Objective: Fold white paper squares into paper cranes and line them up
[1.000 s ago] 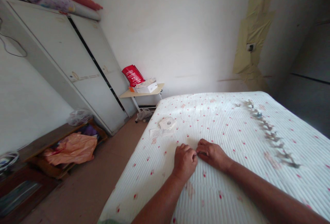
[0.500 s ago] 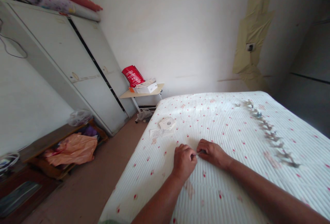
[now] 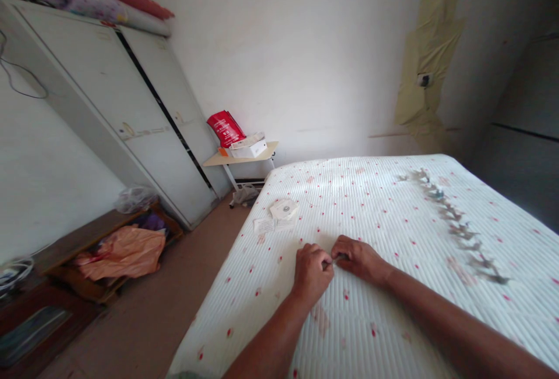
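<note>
My left hand (image 3: pixel 312 268) and my right hand (image 3: pixel 358 258) meet over the bedspread (image 3: pixel 349 326), fingertips nearly touching. Both are closed in a pinch. Something small and thin shows between them, but the fingers hide most of it and its kind does not show. Beyond my left hand lie a whitish many-sided card or packet (image 3: pixel 283 209) with a grey round mark and a printed paper slip (image 3: pixel 264 226). To the right, several small grey-brown figures (image 3: pixel 460 229) run in a line along the bed; their kind is too blurred to tell.
A small table (image 3: pixel 216 160) holds a red bag (image 3: pixel 226 128) and a white box (image 3: pixel 248 148) beyond the bed's far left corner. A wardrobe (image 3: pixel 131 94) stands left, with rolled mats (image 3: pixel 105 6) on top. An orange cloth or bag (image 3: pixel 126 251) lies on a low wooden shelf.
My right hand has shifted very slightly left, closer to my left hand. Everything else looks the same.
</note>
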### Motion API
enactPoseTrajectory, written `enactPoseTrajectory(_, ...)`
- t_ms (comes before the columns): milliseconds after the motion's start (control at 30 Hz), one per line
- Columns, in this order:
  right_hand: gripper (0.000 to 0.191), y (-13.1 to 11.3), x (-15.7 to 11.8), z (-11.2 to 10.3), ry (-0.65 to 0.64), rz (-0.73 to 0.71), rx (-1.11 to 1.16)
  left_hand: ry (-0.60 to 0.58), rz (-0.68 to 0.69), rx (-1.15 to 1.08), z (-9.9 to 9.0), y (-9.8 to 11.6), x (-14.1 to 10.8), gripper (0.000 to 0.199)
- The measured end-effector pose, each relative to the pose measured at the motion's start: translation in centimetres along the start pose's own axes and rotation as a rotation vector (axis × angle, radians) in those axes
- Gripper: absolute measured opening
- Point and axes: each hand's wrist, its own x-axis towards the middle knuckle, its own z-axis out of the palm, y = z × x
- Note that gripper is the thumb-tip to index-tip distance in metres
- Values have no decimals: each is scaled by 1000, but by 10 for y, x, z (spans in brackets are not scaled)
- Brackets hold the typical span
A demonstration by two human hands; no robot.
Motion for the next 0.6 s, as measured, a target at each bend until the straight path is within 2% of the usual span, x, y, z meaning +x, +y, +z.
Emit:
enactPoseTrajectory(233,12,-2,2,-3,-30,19,-43,14,14,-27,-1,1,0,15)
enactPoseTrajectory(600,12,-6,7,-7,-92,46,-96,-24,-7,15,-3,2,-2,14)
